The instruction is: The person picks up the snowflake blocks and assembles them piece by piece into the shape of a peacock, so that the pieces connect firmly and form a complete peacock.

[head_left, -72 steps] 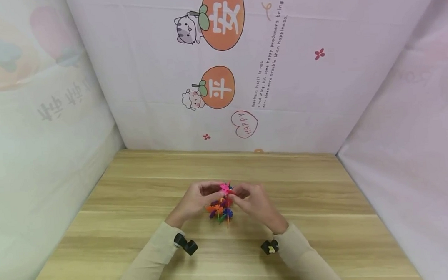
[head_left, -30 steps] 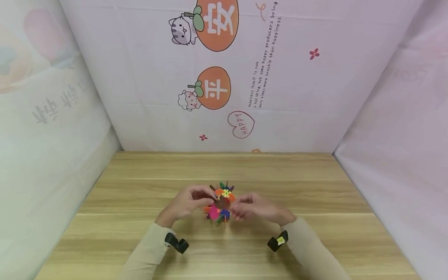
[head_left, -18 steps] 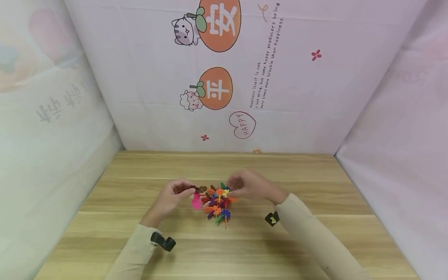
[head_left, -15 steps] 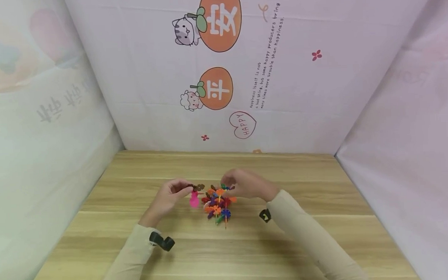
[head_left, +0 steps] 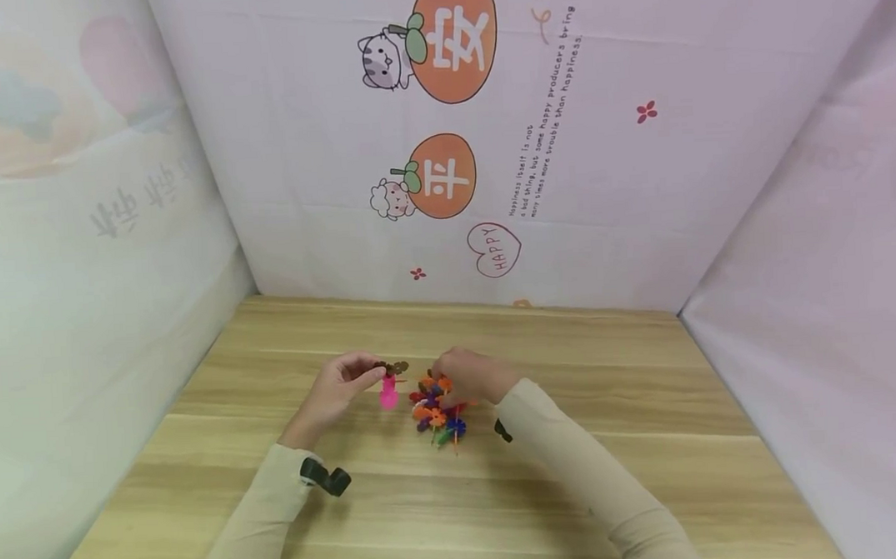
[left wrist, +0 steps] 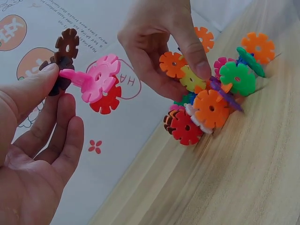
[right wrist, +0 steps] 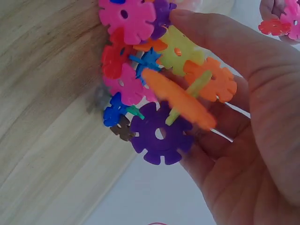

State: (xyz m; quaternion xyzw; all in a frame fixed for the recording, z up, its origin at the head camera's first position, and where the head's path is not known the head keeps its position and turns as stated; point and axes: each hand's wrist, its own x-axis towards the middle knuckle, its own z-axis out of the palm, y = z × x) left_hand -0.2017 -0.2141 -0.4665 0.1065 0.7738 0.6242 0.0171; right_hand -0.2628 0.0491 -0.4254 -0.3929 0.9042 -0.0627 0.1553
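Observation:
My left hand (head_left: pixel 336 389) pinches a brown snowflake disc between thumb and fingers, left of the pile. Joined to it are another brown disc (left wrist: pixel 72 38), a pink disc (left wrist: pixel 107 69) and a red disc (left wrist: pixel 110 102), held up off the table. A multicoloured cluster of interlocking snowflake discs (head_left: pixel 430 415) lies on the tabletop. Over its right side, my right hand (head_left: pixel 473 375) curls thumb and fingers round some of the discs. Within that grasp, the right wrist view shows a yellow disc (right wrist: pixel 174 40), an orange disc (right wrist: pixel 220 82) and a purple disc (right wrist: pixel 149 145).
The wood-grain table (head_left: pixel 398 515) runs back to a printed white sheet (head_left: pixel 589 248). White sheets also hang at the left (head_left: pixel 83 345) and right (head_left: pixel 812 364) sides. A small black camera (head_left: pixel 325 477) sits on the left wrist.
My left hand has drawn left from the pile with the brown, pink and red discs. My right hand has moved over the pile and its fingers have closed round discs there.

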